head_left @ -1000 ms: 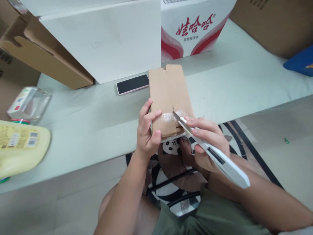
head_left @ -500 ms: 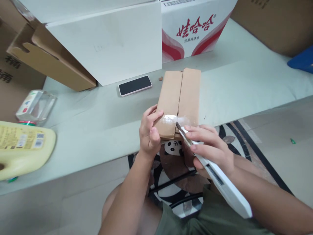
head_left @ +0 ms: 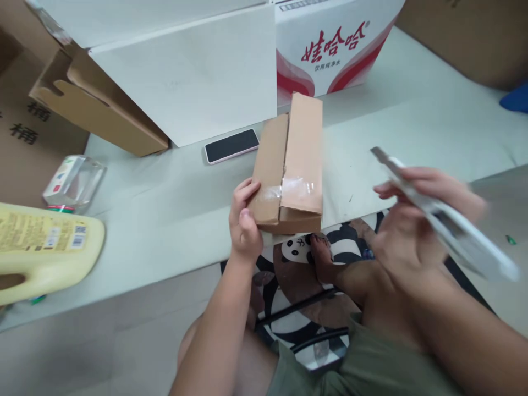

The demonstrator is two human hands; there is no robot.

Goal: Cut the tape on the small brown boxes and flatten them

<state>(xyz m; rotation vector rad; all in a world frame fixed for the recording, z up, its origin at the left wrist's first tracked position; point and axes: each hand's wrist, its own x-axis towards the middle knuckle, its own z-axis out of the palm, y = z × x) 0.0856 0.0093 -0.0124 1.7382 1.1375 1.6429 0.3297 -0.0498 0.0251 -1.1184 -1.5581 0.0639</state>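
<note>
A small brown cardboard box (head_left: 305, 148) with clear tape on its top flaps lies at the table's front edge. Its right flap stands a little raised along the middle seam. My left hand (head_left: 245, 223) grips the box's near left corner, thumb on the near side. Off to the right, my right hand (head_left: 416, 220) holds a white utility knife (head_left: 449, 225), slightly blurred, with its blade out and pointing up and left, apart from the box.
Behind the box lie a phone (head_left: 231, 146), a white box (head_left: 190, 82) and a white and red carton (head_left: 330, 55). At left are a clear bottle (head_left: 78, 179), a yellow jug (head_left: 49, 247) and brown cardboard (head_left: 107, 113). A patterned mat (head_left: 305, 286) is below.
My right hand has pulled the knife away from the seam, to the right and up. The box's right flap has lifted, and the box has turned slightly under my left hand.
</note>
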